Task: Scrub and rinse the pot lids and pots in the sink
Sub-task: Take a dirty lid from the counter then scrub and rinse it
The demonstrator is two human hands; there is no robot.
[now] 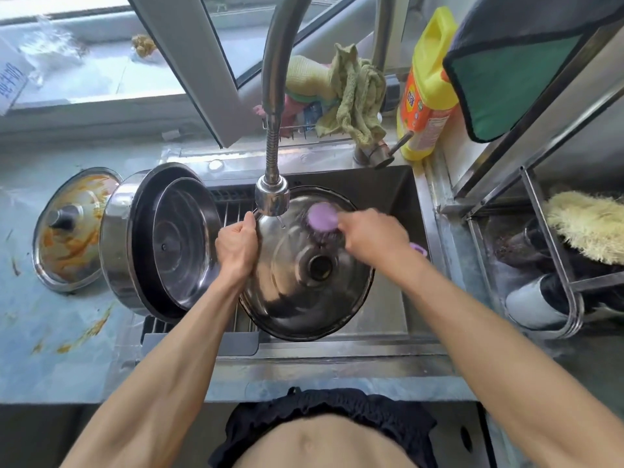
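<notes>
Bright daylight from window (101,62) above; glare on sill; motion blur near right hand (371,236); edges fisheye-bent.

The yellow bottle (426,86) at the back right corner of the counter (50,325) has an orange label with writing too small to read. A white paper (10,82) at the far left edge bears blurry blue writing.

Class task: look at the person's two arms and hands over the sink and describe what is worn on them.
Nothing shows on either arm: both forearms are bare, with no sleeves in view. The left hand and right hand wear no gloves, and no rings, watch or bracelet show. The only clothing seen is a dark gathered waistband.
</notes>
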